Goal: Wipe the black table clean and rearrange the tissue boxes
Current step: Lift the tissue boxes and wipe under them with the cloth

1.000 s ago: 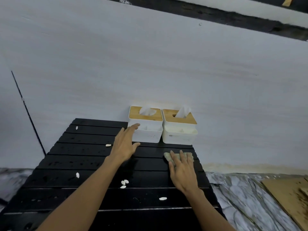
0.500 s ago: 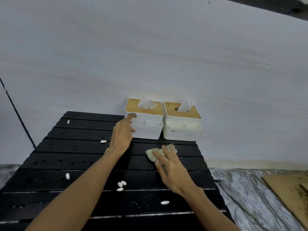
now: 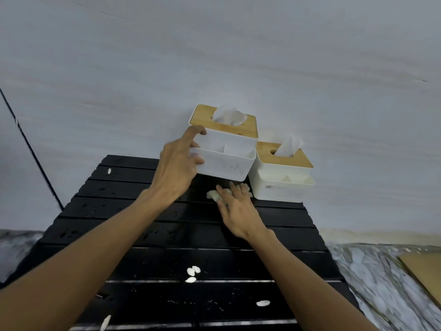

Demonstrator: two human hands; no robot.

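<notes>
My left hand (image 3: 177, 167) grips the left tissue box (image 3: 229, 151), white with a wooden lid, and holds it lifted off the black slatted table (image 3: 148, 235). Under the raised box my right hand (image 3: 235, 206) presses a pale cloth (image 3: 213, 194) flat on the table. The right tissue box (image 3: 282, 177) stands on the table's far right corner against the wall. Small white scraps (image 3: 192, 273) lie scattered on the slats nearer to me.
A grey wall (image 3: 214, 68) rises directly behind the table. A marbled floor (image 3: 381, 283) shows on the right, with a brown cardboard sheet (image 3: 427, 271) at the right edge. More white scraps (image 3: 263, 303) lie near the table's front.
My left hand has closed on the left tissue box and lifted it off the table. My right hand has slid the cloth forward to the spot beneath it.
</notes>
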